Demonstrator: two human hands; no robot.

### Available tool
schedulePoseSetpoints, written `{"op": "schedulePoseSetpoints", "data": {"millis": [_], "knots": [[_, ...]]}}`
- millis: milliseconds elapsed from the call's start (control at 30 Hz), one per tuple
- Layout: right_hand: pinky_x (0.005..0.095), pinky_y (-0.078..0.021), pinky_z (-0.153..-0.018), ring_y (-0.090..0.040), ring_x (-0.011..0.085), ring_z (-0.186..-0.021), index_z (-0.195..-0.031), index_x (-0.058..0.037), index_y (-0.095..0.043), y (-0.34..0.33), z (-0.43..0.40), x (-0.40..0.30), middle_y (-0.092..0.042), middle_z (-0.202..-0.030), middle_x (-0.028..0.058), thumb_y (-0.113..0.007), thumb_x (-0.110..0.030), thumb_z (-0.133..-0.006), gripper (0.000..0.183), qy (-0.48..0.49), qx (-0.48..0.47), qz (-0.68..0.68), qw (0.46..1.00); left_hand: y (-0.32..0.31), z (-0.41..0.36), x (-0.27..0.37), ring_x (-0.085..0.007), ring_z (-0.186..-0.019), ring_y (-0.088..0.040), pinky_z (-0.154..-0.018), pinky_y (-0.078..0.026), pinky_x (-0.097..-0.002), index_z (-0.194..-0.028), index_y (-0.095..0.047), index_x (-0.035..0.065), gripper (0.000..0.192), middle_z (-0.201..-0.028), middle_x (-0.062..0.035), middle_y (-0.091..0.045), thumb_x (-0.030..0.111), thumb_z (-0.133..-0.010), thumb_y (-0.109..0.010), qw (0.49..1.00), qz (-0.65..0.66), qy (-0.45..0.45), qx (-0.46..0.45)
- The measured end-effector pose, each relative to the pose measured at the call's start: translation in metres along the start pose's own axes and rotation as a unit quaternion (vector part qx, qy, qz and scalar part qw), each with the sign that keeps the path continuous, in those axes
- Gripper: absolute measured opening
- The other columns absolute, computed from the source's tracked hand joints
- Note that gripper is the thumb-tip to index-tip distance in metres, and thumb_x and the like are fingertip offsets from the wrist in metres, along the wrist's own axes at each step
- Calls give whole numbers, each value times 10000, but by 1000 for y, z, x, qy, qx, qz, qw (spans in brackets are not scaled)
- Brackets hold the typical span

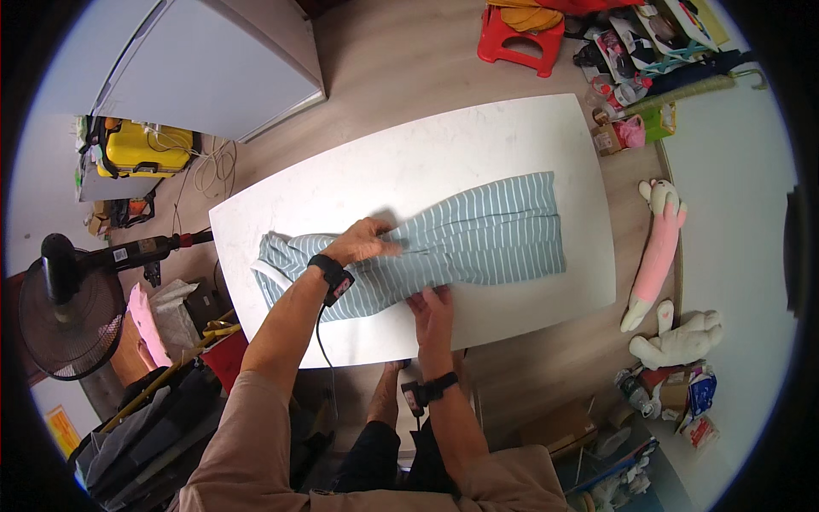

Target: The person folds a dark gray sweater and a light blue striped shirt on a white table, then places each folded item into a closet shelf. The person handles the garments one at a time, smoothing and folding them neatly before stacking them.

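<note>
A grey-green garment with white stripes [492, 237] lies stretched lengthwise on a white table [409, 166]. Its white band [272, 272], which looks like a collar, is at the left end, where the cloth is bunched. Creases run along its middle. My left hand [363, 243] is over the upper middle of the cloth, fingers bent and thumb apart; whether it pinches fabric is unclear. Along the near edge, my right hand [434, 313] touches the cloth with its fingertips, fingers apart. Each wrist wears a black strap with a small device, the left one trailing a cable [325, 349].
A standing fan [70, 307] lies left of the table, its pole reaching the table's edge. Behind are a yellow case [150, 148], a white cabinet [211, 70] and a red stool [521, 41]. Plush toys [659, 243] and boxes line the right wall.
</note>
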State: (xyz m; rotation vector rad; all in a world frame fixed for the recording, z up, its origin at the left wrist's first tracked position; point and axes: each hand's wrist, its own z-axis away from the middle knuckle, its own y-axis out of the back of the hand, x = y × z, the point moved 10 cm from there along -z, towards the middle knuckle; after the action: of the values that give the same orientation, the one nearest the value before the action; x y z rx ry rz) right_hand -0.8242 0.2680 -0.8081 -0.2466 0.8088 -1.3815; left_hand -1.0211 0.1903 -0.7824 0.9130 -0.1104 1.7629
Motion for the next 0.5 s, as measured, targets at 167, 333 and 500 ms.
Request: {"op": "schedulePoseSetpoints", "data": {"millis": [167,333,500], "knots": [[416,-429,-980,-559,234,-1103,-1339,-57,-436,5,-1,18,-562,-1221,93,-626,-39,-823,550,-64,-36,-46,996,-37,27,-7,-157,-779,-607,-758,-484,-309,-978,-712,-14,389,-797,-69,-688,247,-700,-792,990,26,32,-135],[422,-390,-1029,-522,250,-1179,-1356,-42,-403,-22,49,-5,-510,-1309,78,-627,-42,-792,607,-23,-28,72,997,-43,95,8,-90,-700,-558,-679,-475,-271,-929,-691,-32,263,-742,6,-651,111,-717,-751,971,189,-21,-143],[374,-391,-1037,-519,231,-1185,-1331,-26,-422,-45,114,-7,-520,-1286,78,-627,-74,-791,579,-84,-84,120,986,-47,181,15,-58,-747,-582,-679,-477,-235,-901,-693,-9,217,-798,0,-676,102,-725,-755,951,284,19,-120]]}}
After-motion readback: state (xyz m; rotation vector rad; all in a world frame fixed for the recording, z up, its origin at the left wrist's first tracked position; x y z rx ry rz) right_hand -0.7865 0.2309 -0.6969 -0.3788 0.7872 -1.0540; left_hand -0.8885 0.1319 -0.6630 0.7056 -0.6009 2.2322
